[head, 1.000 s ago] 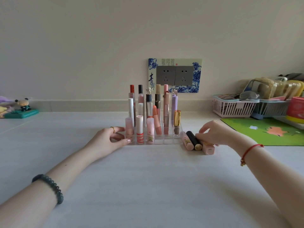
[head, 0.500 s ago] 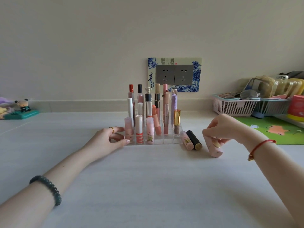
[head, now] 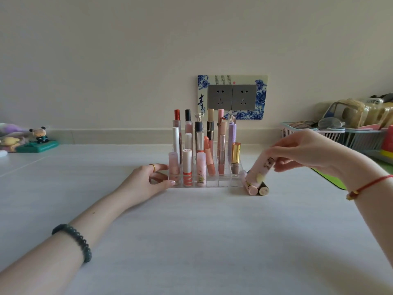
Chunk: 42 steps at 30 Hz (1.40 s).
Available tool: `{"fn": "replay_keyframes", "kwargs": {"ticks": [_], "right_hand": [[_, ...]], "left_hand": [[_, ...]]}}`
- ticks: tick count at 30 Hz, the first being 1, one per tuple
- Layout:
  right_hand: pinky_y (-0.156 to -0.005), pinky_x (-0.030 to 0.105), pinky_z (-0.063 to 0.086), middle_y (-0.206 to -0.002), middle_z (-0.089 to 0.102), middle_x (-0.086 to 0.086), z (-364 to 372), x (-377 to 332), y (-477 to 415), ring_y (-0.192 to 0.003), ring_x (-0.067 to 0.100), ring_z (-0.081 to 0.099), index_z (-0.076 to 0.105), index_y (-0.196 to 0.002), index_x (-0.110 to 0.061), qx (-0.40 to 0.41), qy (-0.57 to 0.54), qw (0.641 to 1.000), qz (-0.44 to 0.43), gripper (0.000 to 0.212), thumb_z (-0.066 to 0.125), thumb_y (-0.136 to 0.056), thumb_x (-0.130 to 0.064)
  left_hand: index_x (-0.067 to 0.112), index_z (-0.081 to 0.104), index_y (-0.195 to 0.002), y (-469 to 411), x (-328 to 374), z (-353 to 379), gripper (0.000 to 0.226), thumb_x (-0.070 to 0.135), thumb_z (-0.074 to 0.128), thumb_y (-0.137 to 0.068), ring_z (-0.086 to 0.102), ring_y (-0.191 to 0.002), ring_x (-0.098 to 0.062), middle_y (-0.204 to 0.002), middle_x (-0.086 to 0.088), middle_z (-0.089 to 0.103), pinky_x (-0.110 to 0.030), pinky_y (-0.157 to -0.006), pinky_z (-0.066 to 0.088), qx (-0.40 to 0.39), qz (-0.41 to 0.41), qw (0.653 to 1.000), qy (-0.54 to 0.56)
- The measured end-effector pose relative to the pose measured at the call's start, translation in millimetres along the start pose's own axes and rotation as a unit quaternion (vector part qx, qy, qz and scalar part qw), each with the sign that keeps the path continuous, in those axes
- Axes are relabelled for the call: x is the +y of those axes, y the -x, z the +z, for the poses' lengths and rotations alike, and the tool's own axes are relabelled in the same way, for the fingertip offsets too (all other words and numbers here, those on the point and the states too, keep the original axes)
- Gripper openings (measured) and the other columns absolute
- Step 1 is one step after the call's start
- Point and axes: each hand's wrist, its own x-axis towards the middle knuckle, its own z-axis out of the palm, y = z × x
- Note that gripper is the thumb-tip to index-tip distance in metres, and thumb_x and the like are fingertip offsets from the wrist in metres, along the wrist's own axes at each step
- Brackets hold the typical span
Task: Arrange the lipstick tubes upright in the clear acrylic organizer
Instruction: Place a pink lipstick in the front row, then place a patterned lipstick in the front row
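Note:
The clear acrylic organizer (head: pixel 225 183) stands mid-table with several lipstick tubes upright in its slots. My left hand (head: pixel 146 180) rests open against its left front corner, fingers touching the wall. My right hand (head: pixel 306 153) hovers right of the organizer, holding a pink tube with a cartoon print (head: pixel 262 166) tilted, lower end toward the table. Below it lie a pink tube (head: pixel 249 186) and a black tube (head: pixel 263 188) side by side beside the organizer's right wall.
White wire baskets (head: pixel 314 135) with glasses and pouches stand at the back right beside a green mat (head: pixel 331 179). Small toy figures (head: pixel 38 138) sit at the far left. A wall socket plate (head: pixel 231 96) is behind the organizer.
My right hand picked the cartoon-print pink tube off the table, lifted it and carried it left toward the organizer. The left hand has stayed at the organizer's corner.

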Motion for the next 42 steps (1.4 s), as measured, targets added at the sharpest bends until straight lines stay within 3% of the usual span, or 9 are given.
{"fn": "replay_keyframes", "kwargs": {"ticks": [4,8,11,17,20,27,37,42], "right_hand": [[-0.056,0.020,0.057,-0.063,0.072,0.000,25,-18,-8,-0.057,0.013,0.068,0.072,-0.079,-0.012,0.014,-0.011,0.997,-0.069,0.015,0.073,-0.070,-0.024],[-0.054,0.022,0.057,-0.070,0.072,0.000,49,-35,-22,-0.054,0.011,0.068,0.070,-0.083,-0.010,0.043,0.047,0.987,-0.147,0.018,0.070,-0.074,-0.025],[-0.055,0.022,0.057,-0.068,0.070,0.000,62,-41,-31,-0.050,0.007,0.066,0.070,-0.084,-0.008,0.043,0.093,0.979,-0.178,0.021,0.069,-0.075,-0.027],[-0.045,0.007,0.047,-0.057,0.066,-0.003,74,-40,-44,-0.040,-0.001,0.059,0.070,-0.076,-0.009,0.036,0.161,0.968,-0.188,0.022,0.069,-0.074,-0.031],[-0.042,0.007,0.045,-0.062,0.067,0.000,79,-39,-47,-0.039,0.000,0.059,0.068,-0.075,-0.011,0.016,0.166,0.970,-0.176,0.018,0.070,-0.074,-0.029],[-0.037,0.004,0.038,-0.070,0.069,0.010,90,-35,-46,-0.034,-0.004,0.052,0.068,-0.077,-0.008,-0.013,0.209,0.961,-0.179,0.023,0.068,-0.075,-0.031],[-0.041,0.010,0.040,-0.087,0.066,0.009,98,-22,-51,-0.058,0.012,0.052,0.065,-0.095,-0.009,0.010,0.194,0.964,-0.180,0.031,0.070,-0.074,-0.030],[-0.040,0.004,0.040,-0.086,0.067,0.008,98,-18,-53,-0.059,0.010,0.052,0.065,-0.095,-0.009,0.004,0.178,0.969,-0.173,0.028,0.071,-0.073,-0.025]], "left_hand": [[0.017,0.052,-0.124,0,1,0,0.053,0.032,0.070,-0.076,0.062,-0.091,-0.005,-0.095,0.006,0.068,-0.021,-0.083,0.042,-0.005,0.003,1.000,0.004],[0.017,0.053,-0.122,0,2,0,0.051,0.030,0.070,-0.076,0.061,-0.087,0.003,-0.092,0.008,0.067,-0.011,-0.075,0.041,-0.003,0.014,1.000,0.002],[0.016,0.052,-0.124,0,0,0,0.053,0.031,0.070,-0.076,0.062,-0.089,-0.003,-0.092,0.006,0.067,-0.017,-0.080,0.041,-0.004,0.014,1.000,0.009],[0.017,0.052,-0.124,-2,-3,-1,0.053,0.032,0.070,-0.076,0.063,-0.090,-0.005,-0.088,0.012,0.065,-0.018,-0.082,0.041,-0.011,0.015,1.000,0.012],[0.018,0.053,-0.122,-3,-3,-1,0.051,0.032,0.070,-0.076,0.062,-0.087,-0.001,-0.086,0.017,0.064,-0.014,-0.078,0.041,-0.012,0.010,1.000,0.016],[0.019,0.053,-0.122,-4,-5,0,0.053,0.034,0.071,-0.075,0.063,-0.085,-0.006,-0.086,0.017,0.064,-0.021,-0.081,0.043,-0.011,0.008,1.000,0.016],[0.018,0.053,-0.122,-5,-5,-1,0.053,0.033,0.071,-0.075,0.061,-0.081,-0.003,-0.085,0.016,0.064,-0.015,-0.071,0.041,-0.013,0.011,1.000,0.011],[0.017,0.053,-0.122,-5,-4,-1,0.051,0.031,0.071,-0.075,0.062,-0.083,-0.003,-0.084,0.015,0.064,-0.006,-0.069,0.041,-0.015,0.010,1.000,0.016]]}}
